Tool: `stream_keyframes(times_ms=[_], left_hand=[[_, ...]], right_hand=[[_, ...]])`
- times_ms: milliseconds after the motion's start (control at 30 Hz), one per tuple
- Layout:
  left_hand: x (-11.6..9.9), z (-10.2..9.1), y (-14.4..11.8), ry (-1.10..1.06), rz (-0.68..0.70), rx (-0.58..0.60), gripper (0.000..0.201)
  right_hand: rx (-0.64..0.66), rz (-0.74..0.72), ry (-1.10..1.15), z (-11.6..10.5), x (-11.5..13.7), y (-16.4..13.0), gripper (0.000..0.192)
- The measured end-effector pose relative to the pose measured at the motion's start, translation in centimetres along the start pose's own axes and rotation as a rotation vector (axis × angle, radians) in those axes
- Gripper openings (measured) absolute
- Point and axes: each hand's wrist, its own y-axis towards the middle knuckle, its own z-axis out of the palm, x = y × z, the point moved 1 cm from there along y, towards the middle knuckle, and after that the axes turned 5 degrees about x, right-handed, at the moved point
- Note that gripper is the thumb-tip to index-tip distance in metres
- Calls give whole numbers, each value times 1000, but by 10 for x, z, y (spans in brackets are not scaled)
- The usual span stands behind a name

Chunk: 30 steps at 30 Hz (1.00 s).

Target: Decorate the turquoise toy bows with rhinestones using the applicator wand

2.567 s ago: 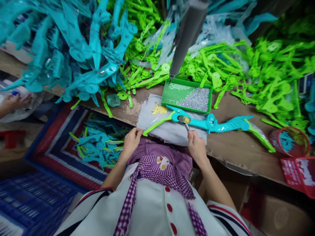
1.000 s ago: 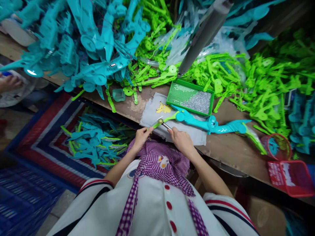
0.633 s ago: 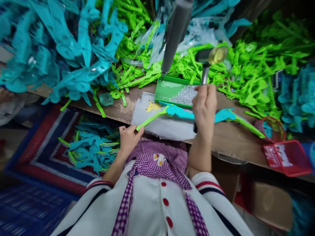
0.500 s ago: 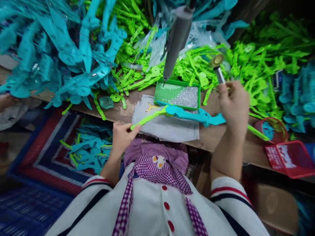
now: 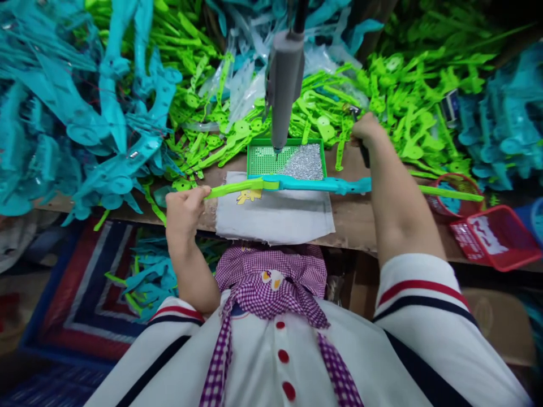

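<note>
My left hand [image 5: 186, 212] is closed round the lime-green end of a long plastic piece [image 5: 314, 185] with a turquoise middle. The piece lies level across the front of the bench, over a pale cloth [image 5: 275, 217] with a yellow printed figure. Its right part passes behind my right forearm and a lime-green tip shows beyond. My right hand [image 5: 365, 129] grips a small hammer [image 5: 352, 109], head up and to the left, over the bench. A grey electric screwdriver [image 5: 283, 85] hangs bit-down above a green tray [image 5: 323, 161] with small silvery screws in it.
Heaps of turquoise parts [image 5: 123, 124] and lime-green parts [image 5: 407, 113] crowd the back and sides. A red basket [image 5: 504, 240] and a round red basket [image 5: 453, 195] stand at the right. A lined crate [image 5: 80, 294] with parts is below left.
My left hand has moved up and left, bringing the piece level. My right hand with the hammer has gone forward and left. The view has shifted somewhat.
</note>
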Motion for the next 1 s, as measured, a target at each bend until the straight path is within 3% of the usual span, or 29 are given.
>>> stream_keyframes(times_ms=[133,167,233,333,433,500,567,633,800,867,933,967,1000], left_hand=[[1,-1,2,-19,-68,6,42],[2,-2,3,-21,-81,8,43],[4,-3,5,-23,-93,-3,44],[6,-4,6,-22,-93,-27,44],[7,-3,6,-16,-98,1,45],[7,-1,8,-15,-97,29,46],[5,-1,13,-13,-78,53,47],[1,-6,20,1,-42,66,51],[-12,-31,16,-50,34,123,72],[-11,-32,-2,-129,180,-78,70],[-4,-20,-28,-224,432,-455,57],[1,-9,-39,-235,522,-501,48],[7,5,-49,-166,613,-441,41]], right_hand=[[127,315,-124,3,15,19,49],[141,325,-151,0,24,17,50],[113,206,-177,-13,50,-7,46],[21,-195,-84,-33,90,-91,41],[129,-347,-26,-36,100,-191,48],[175,-381,-170,-27,85,-230,53],[151,-359,-274,-18,64,-239,49],[153,-373,-296,-15,51,-229,40],[213,-510,-288,-35,69,-214,33],[279,-536,-295,-37,83,-225,32],[381,-542,-313,-29,94,-236,30],[432,-534,-334,-22,97,-240,28],[459,-516,-362,-16,98,-242,27]])
